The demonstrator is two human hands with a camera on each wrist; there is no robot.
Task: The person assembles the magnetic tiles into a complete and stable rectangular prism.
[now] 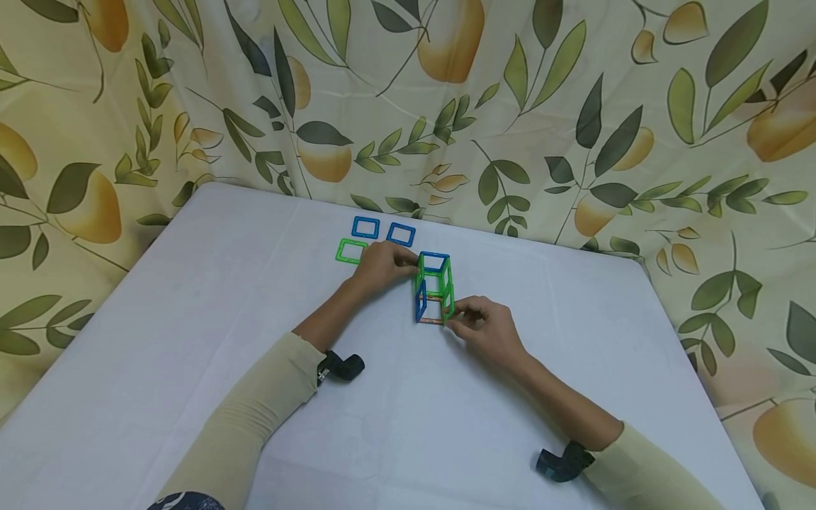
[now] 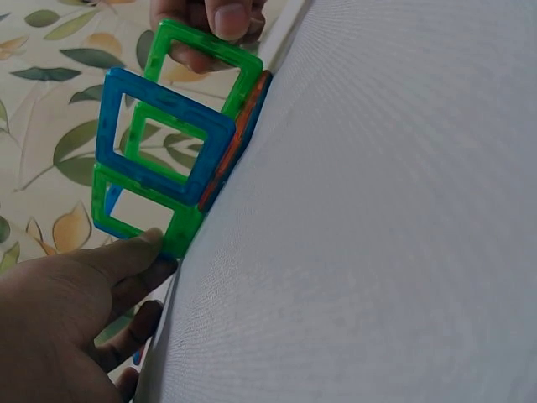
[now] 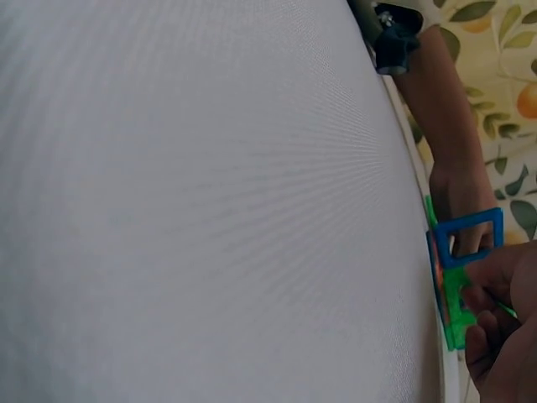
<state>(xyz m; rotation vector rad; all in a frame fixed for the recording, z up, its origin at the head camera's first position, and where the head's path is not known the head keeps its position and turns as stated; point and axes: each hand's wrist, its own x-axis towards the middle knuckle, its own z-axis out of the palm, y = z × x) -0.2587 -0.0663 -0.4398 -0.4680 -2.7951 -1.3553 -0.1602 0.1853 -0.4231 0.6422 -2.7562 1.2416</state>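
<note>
The open tile structure is standing on the white table, about midway across the table and toward its far edge. Its long axis is running from the table's near side toward its far edge, the blue end frame facing that edge and the orange base frame lying flat on the nearer side. With your left hand you are pinching the green left wall between thumb and index finger, your other fingers bending loosely. With your right hand you are gripping the green right wall, thumb and fingers closing on it. A blue side frame is standing upright, toward the table's near side from the green left wall. Two loose blue frames and a loose green frame, partly hidden, are lying flat nearer the table's far edge.
</note>
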